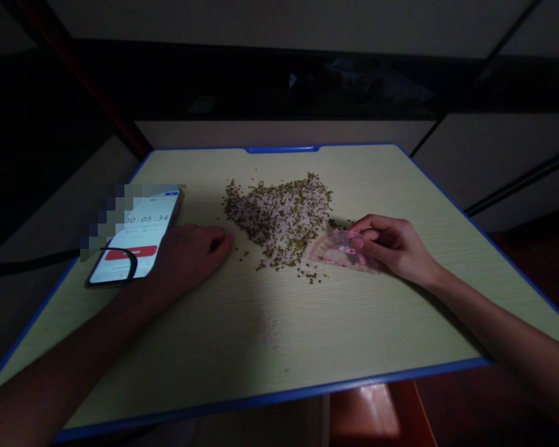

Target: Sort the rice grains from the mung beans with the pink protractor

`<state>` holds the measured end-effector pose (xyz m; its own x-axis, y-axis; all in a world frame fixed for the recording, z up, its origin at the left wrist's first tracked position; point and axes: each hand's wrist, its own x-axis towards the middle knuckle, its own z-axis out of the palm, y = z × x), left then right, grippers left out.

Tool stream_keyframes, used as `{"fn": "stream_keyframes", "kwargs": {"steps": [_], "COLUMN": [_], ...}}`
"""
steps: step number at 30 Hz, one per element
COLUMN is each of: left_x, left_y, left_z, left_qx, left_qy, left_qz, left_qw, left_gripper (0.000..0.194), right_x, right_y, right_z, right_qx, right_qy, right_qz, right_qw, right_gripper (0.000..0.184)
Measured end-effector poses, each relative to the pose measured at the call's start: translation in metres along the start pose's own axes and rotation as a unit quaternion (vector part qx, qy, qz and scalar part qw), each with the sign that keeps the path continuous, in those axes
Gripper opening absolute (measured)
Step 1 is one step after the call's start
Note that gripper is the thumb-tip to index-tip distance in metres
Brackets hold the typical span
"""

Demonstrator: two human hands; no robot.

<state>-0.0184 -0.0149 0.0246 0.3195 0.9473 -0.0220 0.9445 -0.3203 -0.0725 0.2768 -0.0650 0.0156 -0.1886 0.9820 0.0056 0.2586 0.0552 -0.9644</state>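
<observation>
In my right hand (391,245), a clear semicircular protractor (335,251) with pink markings is pinched between thumb and fingers. It is tilted low over the table, its curved edge at the right side of a pile (279,214) of small green beans mixed with pale, rice-like grains. A few loose beans (313,274) lie by the protractor, and others sit just behind it. My left hand (195,251) rests on the tabletop left of the pile, fingers curled into a loose fist, with nothing visible in it. Its fingertips are partly hidden.
The small wooden table (354,329) has a blue rim. At its left lies a lit phone (140,233) showing a timer, with a dark strap (133,264) across it. Pale grains (269,332) are scattered near the front. An orange-red object (372,413) stands below the front edge.
</observation>
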Motion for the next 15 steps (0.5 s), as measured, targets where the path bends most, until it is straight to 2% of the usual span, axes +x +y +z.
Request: {"fn": "stream_keyframes", "kwargs": {"steps": [3, 10, 15], "left_x": [0.0, 0.001, 0.0], "left_y": [0.0, 0.0, 0.001], "left_z": [0.0, 0.001, 0.0], "left_qx": [0.001, -0.002, -0.001], "left_qy": [0.001, 0.0, -0.007], "left_qz": [-0.001, 0.002, 0.001], "left_qw": [1.0, 1.0, 1.0], "left_gripper": [0.045, 0.047, 0.046], "right_x": [0.001, 0.001, -0.003], "right_y": [0.001, 0.005, 0.009], "right_z": [0.0, -0.015, -0.027], "right_qx": [-0.012, -0.013, -0.019], "right_qy": [-0.012, 0.019, -0.019], "right_qz": [0.003, 0.008, 0.012], "right_qw": [1.0, 1.0, 1.0], "right_gripper": [0.018, 0.02, 0.015]}}
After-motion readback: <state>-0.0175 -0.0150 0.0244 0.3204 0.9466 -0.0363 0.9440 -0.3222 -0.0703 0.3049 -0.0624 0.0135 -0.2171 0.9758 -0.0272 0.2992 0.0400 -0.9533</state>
